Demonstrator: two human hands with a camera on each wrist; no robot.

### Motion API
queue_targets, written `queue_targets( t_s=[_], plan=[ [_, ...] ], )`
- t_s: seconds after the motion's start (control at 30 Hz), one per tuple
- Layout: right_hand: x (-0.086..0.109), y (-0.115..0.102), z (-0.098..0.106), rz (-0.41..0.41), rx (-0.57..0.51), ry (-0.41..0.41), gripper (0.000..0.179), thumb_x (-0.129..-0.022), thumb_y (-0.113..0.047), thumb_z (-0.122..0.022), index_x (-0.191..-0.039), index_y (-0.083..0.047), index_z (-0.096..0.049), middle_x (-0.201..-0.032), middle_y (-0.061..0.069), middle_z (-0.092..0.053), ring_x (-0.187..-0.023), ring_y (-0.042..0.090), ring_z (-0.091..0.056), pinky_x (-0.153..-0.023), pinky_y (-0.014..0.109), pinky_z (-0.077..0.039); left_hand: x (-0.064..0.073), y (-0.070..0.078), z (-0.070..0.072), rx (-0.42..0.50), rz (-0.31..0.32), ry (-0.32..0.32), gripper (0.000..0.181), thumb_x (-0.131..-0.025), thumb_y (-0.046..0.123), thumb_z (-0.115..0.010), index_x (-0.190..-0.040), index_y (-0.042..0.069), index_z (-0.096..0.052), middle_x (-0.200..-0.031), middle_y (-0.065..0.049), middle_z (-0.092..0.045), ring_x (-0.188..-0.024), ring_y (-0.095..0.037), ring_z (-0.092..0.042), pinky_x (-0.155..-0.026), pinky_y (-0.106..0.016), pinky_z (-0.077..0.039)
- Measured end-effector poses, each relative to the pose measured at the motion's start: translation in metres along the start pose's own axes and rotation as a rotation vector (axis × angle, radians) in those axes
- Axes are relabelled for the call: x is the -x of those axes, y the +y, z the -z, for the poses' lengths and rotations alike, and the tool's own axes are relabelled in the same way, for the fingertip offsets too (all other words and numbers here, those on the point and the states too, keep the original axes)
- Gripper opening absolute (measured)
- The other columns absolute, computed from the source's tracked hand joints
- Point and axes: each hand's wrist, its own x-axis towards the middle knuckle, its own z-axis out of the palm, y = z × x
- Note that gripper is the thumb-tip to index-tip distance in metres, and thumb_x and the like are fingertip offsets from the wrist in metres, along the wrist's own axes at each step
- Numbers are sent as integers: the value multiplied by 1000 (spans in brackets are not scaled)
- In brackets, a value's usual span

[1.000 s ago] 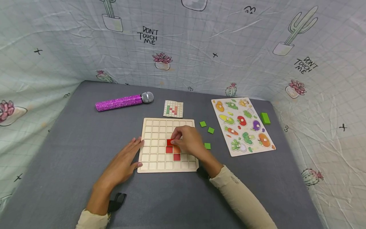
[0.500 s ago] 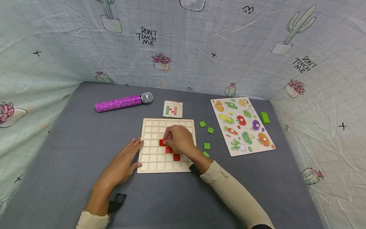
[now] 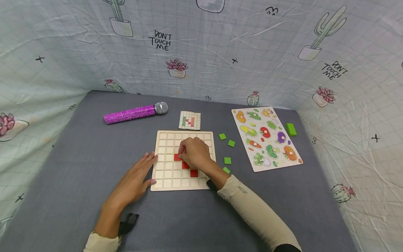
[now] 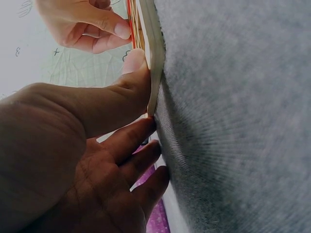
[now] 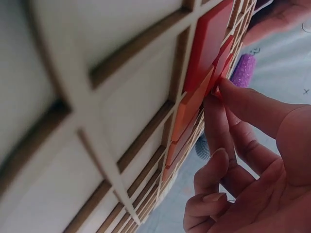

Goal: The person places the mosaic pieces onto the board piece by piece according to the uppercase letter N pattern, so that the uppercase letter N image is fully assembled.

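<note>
A pale wooden grid board (image 3: 163,183) lies on the grey table, with red square tiles in its cells; one red tile (image 3: 194,173) sits lowest. My right hand (image 3: 196,153) is over the board's middle and pinches another red tile (image 3: 177,157) between thumb and index finger, at a cell up and left of the others. Orange tiles (image 5: 190,108) show in the right wrist view; in the head view the right hand hides them. My left hand (image 3: 133,182) rests at the board's left edge, fingers extended, with the thumb (image 4: 131,80) touching the rim.
Behind the board lies a small pattern card (image 3: 190,120). Loose green tiles (image 3: 231,143) are scattered right of it. A vegetable puzzle board (image 3: 267,140) and a green block (image 3: 291,129) lie farther right. A glittery purple microphone (image 3: 130,114) is at the back left.
My right hand has moved left by about one cell with the red tile, then settled lower onto the board. The left hand stays at the board's edge.
</note>
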Motion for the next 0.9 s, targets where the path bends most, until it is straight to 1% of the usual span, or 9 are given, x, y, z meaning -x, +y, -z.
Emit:
queue_targets(
  t_s=[0.17,0.33,0.47,0.57,0.7,0.8,0.9],
  plan=[
    [2,6,2,45,-48,-6,15,-89,-15,-84,-80,-24,-76,-69,-9,-65,-81,12,-57,-62,29,-47,0,1,0,1,8,-2,84,-91,4,-82,-163,0,-39,-172,-20,-36,-161,-46,-27,-126,-67,-29],
    [5,14,7,80,-122,-12,9,-88,-12,-84,-89,-20,-79,-74,-8,-67,-75,10,-61,-64,27,-49,0,1,1,0,5,0,84,-91,4,-81,-163,-1,-39,-171,-21,-36,-161,-46,-27,-126,-67,-29],
    [10,23,13,82,-173,13,10,-88,-11,-84,-92,-18,-80,-76,-6,-69,-73,11,-63,-67,28,-50,1,1,1,-1,1,1,84,-90,3,-82,-162,-1,-39,-171,-22,-36,-161,-47,-27,-126,-67,-29],
    [14,33,17,72,-200,50,10,-87,-9,-85,-92,-17,-80,-77,-5,-71,-75,12,-64,-68,28,-50,1,1,0,-1,-6,1,84,-91,4,-82,-162,-1,-38,-171,-22,-36,-161,-47,-27,-126,-67,-29],
    [20,47,23,59,-221,86,12,-86,-10,-88,-94,-14,-80,-78,-2,-73,-77,13,-64,-64,28,-48,1,0,0,0,-10,1,83,-91,3,-81,-162,-2,-39,-171,-22,-36,-161,-47,-27,-126,-67,-30],
    [24,58,29,49,-237,103,12,-87,-9,-88,-96,-12,-81,-79,0,-74,-72,15,-63,-59,29,-46,1,0,0,-2,-8,0,83,-91,4,-81,-162,-2,-39,-171,-22,-36,-161,-47,-27,-126,-67,-30],
    [28,69,35,36,-243,121,12,-88,-9,-86,-98,-11,-81,-80,1,-74,-67,16,-62,-58,29,-46,1,0,1,0,-5,0,84,-91,4,-82,-162,-1,-39,-171,-22,-35,-161,-47,-27,-126,-67,-29]
  ],
)
